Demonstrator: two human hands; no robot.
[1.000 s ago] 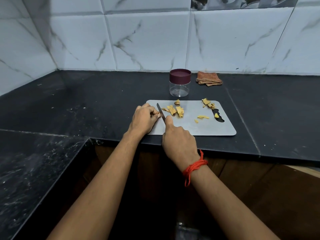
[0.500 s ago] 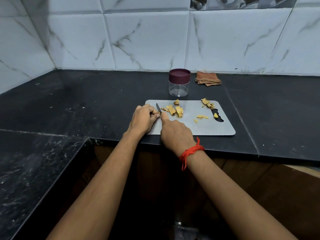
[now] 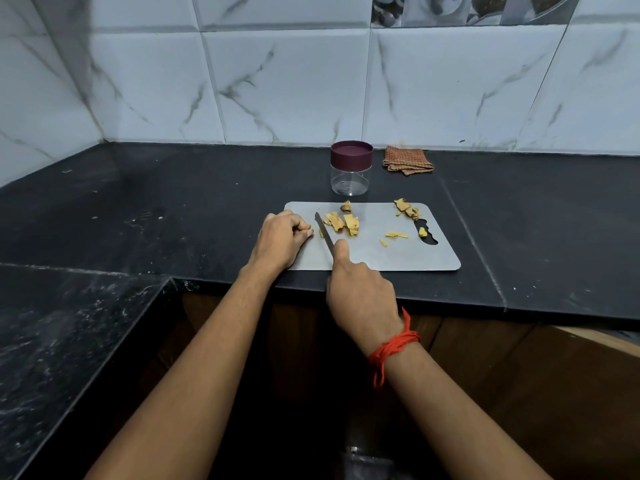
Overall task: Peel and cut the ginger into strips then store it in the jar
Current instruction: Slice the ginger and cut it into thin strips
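One knife (image 3: 324, 232), handle hidden in gripping right hand (image 3: 362, 296), left hand (image 3: 280, 239) pinching half-seen ginger (image 3: 311, 232)

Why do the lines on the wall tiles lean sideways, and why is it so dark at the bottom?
Head view: the wide-angle lens, aimed downward, fans the lines between the wall tiles outward; head view again: light reaches the cutting board and counter, while the space below it lies in shadow.

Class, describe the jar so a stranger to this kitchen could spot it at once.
Find the black counter below the tiled wall. Just behind the grey cutting board stands the jar. It is clear with a maroon lid, unlike the folded checked cloth beside it.
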